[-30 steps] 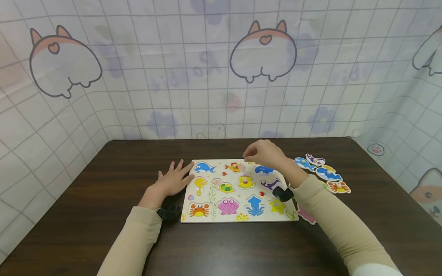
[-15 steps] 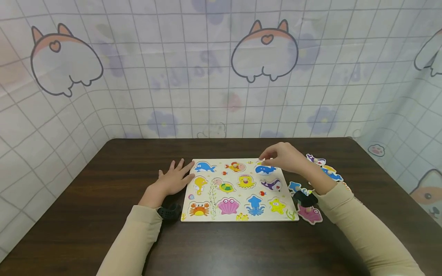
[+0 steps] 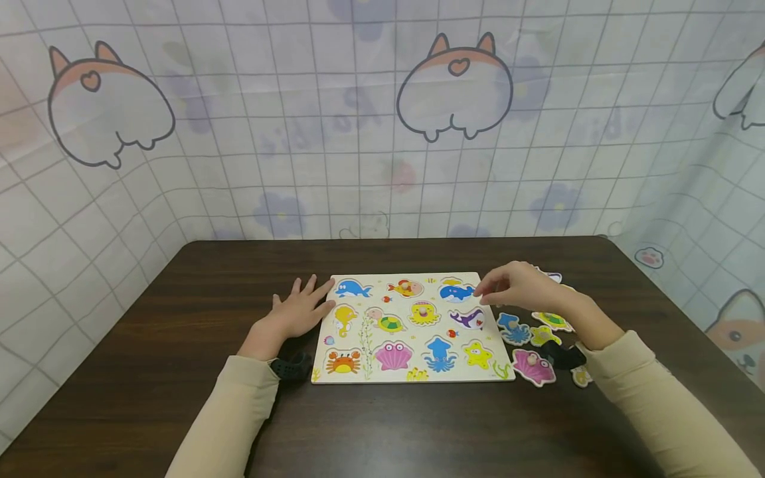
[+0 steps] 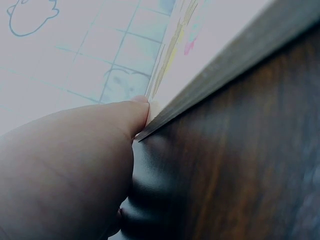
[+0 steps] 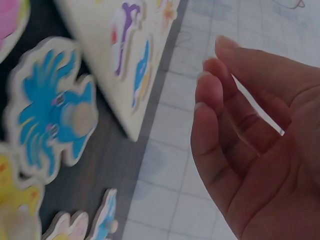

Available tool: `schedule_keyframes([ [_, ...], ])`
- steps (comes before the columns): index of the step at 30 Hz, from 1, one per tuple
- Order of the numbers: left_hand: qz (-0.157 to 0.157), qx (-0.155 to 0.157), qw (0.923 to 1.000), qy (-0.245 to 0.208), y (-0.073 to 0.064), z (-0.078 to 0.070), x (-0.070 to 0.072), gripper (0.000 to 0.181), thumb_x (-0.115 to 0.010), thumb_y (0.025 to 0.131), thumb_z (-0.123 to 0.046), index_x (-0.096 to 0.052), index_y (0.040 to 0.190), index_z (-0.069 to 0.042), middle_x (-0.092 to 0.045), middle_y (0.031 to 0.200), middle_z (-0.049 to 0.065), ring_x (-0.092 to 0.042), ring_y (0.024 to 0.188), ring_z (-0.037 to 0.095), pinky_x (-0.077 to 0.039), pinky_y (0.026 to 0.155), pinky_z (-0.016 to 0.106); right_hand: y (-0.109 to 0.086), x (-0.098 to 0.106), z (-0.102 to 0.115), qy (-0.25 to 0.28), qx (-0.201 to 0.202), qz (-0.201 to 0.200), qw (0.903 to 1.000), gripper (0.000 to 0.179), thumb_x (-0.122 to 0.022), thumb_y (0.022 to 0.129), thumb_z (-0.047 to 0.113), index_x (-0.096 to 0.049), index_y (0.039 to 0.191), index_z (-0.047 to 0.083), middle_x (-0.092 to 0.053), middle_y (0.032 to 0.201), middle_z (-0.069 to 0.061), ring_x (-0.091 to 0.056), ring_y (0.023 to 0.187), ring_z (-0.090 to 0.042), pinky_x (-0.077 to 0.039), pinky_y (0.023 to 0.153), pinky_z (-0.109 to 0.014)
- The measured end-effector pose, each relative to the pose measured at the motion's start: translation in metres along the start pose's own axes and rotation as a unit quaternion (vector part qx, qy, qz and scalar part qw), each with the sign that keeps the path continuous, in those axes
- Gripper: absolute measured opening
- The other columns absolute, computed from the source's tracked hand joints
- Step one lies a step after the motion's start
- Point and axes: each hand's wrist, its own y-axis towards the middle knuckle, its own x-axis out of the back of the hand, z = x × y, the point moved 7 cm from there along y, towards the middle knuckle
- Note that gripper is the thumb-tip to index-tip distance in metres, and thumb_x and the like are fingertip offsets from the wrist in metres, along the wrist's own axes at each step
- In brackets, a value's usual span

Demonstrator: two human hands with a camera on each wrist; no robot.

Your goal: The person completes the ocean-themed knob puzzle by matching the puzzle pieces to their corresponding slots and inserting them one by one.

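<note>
A white sea-animal puzzle board point(image 3: 478, 302) lies on the dark table. My left hand point(image 3: 291, 317) rests spread at its left edge, the fingertips touching the board's border. In the left wrist view, the thumb point(image 4: 137, 112) lies against the board edge. My right hand point(image 3: 520, 285) hovers by the board's upper right corner, fingers loosely bent. The right wrist view shows nothing between its fingers. An orange fish piece point(image 3: 408, 288) and a yellow octopus piece point(image 3: 424, 313) with knobs sit in the board. Nearest the right hand lies a blue squid piece point(image 5: 52, 110) with a wooden knob.
Loose knobbed pieces lie right of the board: a pink shell point(image 3: 534, 367), a yellow starfish point(image 3: 545, 335), a turtle point(image 3: 552, 321) and others partly hidden by the right arm. A patterned cloth point(image 3: 382, 166) hangs behind the table point(image 3: 382, 425).
My right hand has moved rightwards from above the board's top edge to beside its right corner, uncovering the blue whale picture and some loose pieces. The left hand has stayed put.
</note>
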Motion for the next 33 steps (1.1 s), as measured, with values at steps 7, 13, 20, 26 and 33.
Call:
schedule_keyframes([
  [7,0.001,0.002,1.0000,-0.002,-0.002,0.001,0.000,0.065,-0.038,0.111,-0.047,-0.019,0.166,-0.019,-0.006,0.169,0.024,0.001,0.152,0.052,-0.002,0.109,0.081,-0.016,-0.006,-0.021,0.020,0.002,0.020,0.9996,0.012,-0.075,0.094,0.011,-0.078,0.103,0.004,-0.073,0.095,0.000,-0.061,0.074,-0.020,-0.054,0.064,-0.031],
  [13,0.000,-0.001,1.0000,-0.005,-0.003,0.002,-0.001,0.065,-0.038,0.111,-0.046,-0.019,0.166,-0.018,-0.006,0.169,0.024,0.001,0.152,0.052,-0.001,0.109,0.081,-0.027,-0.009,-0.034,0.035,0.003,0.039,0.9986,0.009,-0.074,0.094,0.010,-0.077,0.100,0.003,-0.073,0.091,0.000,-0.060,0.071,-0.019,-0.055,0.064,-0.029],
  [20,-0.004,-0.004,1.0000,-0.001,-0.002,0.002,-0.002,0.065,-0.038,0.111,-0.047,-0.019,0.166,-0.018,-0.006,0.169,0.024,0.001,0.152,0.052,-0.001,0.109,0.081,-0.033,-0.010,-0.047,0.030,-0.001,0.041,0.9987,0.011,-0.077,0.093,0.013,-0.078,0.100,0.005,-0.071,0.086,0.004,-0.060,0.072,-0.016,-0.055,0.065,-0.027],
  [26,-0.005,-0.004,1.0000,-0.001,0.000,0.003,-0.002,0.065,-0.038,0.111,-0.047,-0.019,0.166,-0.019,-0.006,0.169,0.024,0.001,0.152,0.052,-0.001,0.109,0.081,-0.034,-0.013,-0.055,0.018,-0.033,0.041,0.9985,0.016,-0.077,0.093,0.017,-0.079,0.103,0.004,-0.066,0.081,0.004,-0.057,0.071,-0.015,-0.051,0.061,-0.026],
  [33,-0.004,-0.005,1.0000,-0.004,0.000,0.002,-0.003,0.065,-0.038,0.111,-0.047,-0.020,0.166,-0.018,-0.006,0.169,0.024,0.001,0.152,0.052,0.000,0.109,0.081,-0.036,-0.016,-0.052,0.010,-0.042,0.038,0.9983,0.015,-0.077,0.092,0.014,-0.079,0.102,0.003,-0.062,0.073,0.004,-0.055,0.064,-0.016,-0.046,0.056,-0.025],
])
